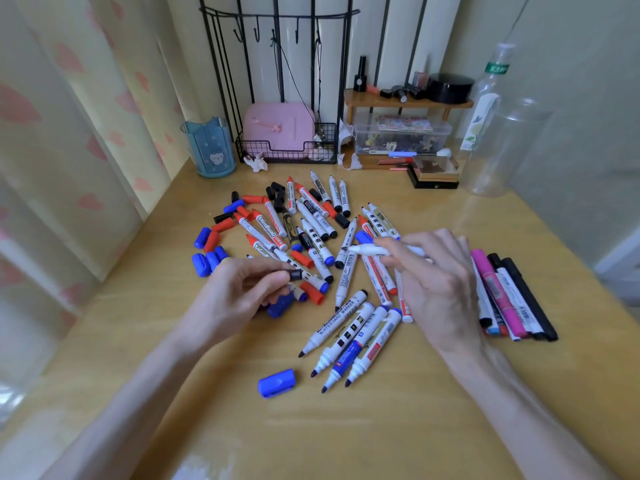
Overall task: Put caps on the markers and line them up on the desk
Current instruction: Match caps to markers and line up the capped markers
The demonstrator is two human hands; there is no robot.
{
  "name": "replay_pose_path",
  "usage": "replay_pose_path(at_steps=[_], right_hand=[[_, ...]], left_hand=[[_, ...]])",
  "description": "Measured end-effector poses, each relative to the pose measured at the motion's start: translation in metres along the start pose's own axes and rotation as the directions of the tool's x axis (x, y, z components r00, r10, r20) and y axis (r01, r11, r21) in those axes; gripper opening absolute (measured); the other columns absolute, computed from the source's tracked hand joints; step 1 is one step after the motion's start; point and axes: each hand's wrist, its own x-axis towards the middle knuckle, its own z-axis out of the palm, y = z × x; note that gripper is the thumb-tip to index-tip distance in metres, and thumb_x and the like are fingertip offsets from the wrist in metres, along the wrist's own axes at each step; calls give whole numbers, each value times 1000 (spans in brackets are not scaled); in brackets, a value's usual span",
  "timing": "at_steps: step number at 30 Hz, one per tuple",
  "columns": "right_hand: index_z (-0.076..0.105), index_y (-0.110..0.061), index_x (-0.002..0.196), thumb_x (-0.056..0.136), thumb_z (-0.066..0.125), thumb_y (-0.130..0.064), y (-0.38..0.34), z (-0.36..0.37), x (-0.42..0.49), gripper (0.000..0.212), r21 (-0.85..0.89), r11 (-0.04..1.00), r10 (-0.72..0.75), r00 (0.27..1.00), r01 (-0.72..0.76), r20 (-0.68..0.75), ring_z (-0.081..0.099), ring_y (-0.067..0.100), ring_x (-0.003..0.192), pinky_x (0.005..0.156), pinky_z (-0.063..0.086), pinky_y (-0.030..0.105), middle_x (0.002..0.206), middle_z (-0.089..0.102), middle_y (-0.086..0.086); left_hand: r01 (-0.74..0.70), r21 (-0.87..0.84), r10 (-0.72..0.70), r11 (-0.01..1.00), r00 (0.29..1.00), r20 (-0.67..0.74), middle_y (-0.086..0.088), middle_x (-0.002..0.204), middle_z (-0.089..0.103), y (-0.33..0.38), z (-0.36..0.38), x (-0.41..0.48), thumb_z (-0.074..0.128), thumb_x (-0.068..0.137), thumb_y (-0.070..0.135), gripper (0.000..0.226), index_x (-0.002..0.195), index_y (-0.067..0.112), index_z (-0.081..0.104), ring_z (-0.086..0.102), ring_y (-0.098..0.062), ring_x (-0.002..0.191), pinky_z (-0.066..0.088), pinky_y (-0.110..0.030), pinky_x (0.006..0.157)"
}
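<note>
Four open markers [337, 323] fan out nearest on the desk [381, 438], a loose blue cap [277, 382] at their 8 o'clock. Beyond them the left hand [235, 296] pinches a black cap [295, 274] and the right hand [433, 282] grips a white marker [375, 250], tip facing the cap but apart; line the two up straight and push until seated, first checking the ink matches, which looks black but is hard to tell. Capped markers [512, 299] lie in a row at 3 o'clock, the jumbled pile [311, 223] at 12.
</note>
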Motion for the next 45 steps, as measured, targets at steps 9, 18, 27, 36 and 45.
replay_pose_path(at_steps=[9,18,27,36,45], right_hand=[[78,-18,118,85,81,1,13,2,-5,39,-25,992,127,989,-125,70,52,24,80,68,34,38,90,65,-1],[76,-22,121,98,71,-22,13,6,-9,23,-48,968,249,959,-245,135,51,23,82,71,42,44,89,62,-3],[76,-24,120,98,70,-26,20,12,-12,23,-53,946,323,940,-320,111,47,18,80,69,44,41,87,60,-5],[76,-24,119,99,66,-29,29,10,-11,23,-95,925,378,921,-369,99,50,22,80,70,40,37,85,60,-3],[77,-24,119,95,72,-30,27,11,-10,24,-97,913,405,910,-396,91,48,18,79,69,38,35,85,61,-5]], left_hand=[[-287,470,245,835,958,151,20,106,55,-2,12,-7,68,91,54,22,104,39,76,52,-8,101,47,-27,88],[-182,404,202,897,979,-6,20,99,64,5,18,9,69,97,38,9,102,36,77,61,-7,99,49,-23,81],[-148,710,149,689,987,62,-9,129,64,4,65,159,66,96,9,38,132,21,70,53,-35,123,46,-47,102],[-277,756,93,593,956,277,-5,115,72,-10,69,208,81,89,10,28,114,20,76,64,-25,108,55,-42,95],[-360,648,262,671,933,247,-4,95,65,-1,47,180,77,93,18,22,106,9,61,63,-31,88,48,-38,72]])
